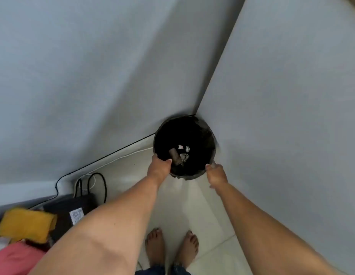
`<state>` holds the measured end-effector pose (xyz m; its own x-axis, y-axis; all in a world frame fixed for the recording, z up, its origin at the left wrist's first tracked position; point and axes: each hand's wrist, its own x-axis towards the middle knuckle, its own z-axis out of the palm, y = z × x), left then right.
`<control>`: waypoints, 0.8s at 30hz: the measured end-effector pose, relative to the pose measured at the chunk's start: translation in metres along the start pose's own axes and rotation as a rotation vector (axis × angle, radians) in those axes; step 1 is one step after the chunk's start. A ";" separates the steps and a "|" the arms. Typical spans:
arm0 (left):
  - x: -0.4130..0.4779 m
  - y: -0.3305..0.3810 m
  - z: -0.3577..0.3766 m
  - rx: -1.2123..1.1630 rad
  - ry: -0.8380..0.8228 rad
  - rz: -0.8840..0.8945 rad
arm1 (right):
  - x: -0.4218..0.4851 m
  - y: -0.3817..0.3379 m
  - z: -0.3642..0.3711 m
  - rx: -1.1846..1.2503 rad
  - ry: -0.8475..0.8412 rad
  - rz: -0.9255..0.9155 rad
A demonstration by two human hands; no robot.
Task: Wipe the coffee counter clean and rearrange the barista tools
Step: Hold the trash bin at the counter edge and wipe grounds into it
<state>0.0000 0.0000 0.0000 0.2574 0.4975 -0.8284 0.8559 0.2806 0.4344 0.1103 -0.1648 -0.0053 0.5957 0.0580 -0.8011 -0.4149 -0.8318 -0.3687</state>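
Note:
A round black waste bin stands on the pale floor in the corner where two grey walls meet. Inside it lie a brown cardboard tube and a few small white scraps. My left hand grips the bin's near-left rim, thumb over the edge. On the near-right rim, my right hand holds on with its fingers. No counter or barista tools are in view.
Black and white cables trail along the wall base to a black box at the left. A yellow cloth and pink fabric lie at the lower left. My bare feet stand on the floor tiles.

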 end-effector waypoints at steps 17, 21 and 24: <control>0.070 -0.041 0.044 -0.339 0.130 -0.163 | 0.075 0.030 0.047 0.306 0.006 0.092; 0.017 -0.033 0.025 -0.365 0.163 -0.121 | 0.025 0.014 0.026 0.294 -0.009 0.069; -0.031 -0.024 0.008 -0.431 0.176 -0.110 | -0.026 -0.002 0.004 0.273 -0.008 0.051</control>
<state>-0.0247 -0.0284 0.0126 0.0638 0.5664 -0.8217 0.6001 0.6361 0.4851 0.0933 -0.1630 0.0142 0.5644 0.0249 -0.8251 -0.6150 -0.6541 -0.4404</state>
